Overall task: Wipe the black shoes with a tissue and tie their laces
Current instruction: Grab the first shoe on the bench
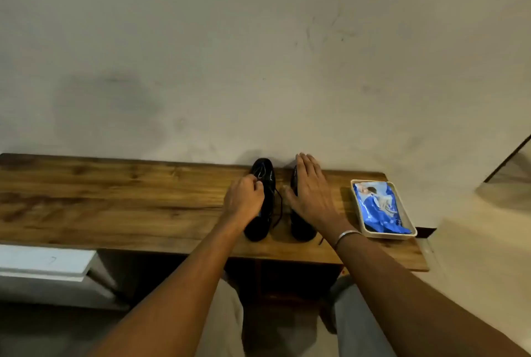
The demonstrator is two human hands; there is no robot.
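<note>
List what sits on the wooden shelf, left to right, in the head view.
Left black shoe → right black shoe → tray holding the blue pack.

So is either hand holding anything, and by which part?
The left hand pinches the left shoe by its lace. The right hand lies flat on the right shoe, gripping nothing.

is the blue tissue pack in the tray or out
In. The blue tissue pack lies inside the shallow tray, its rim showing around it.
</note>
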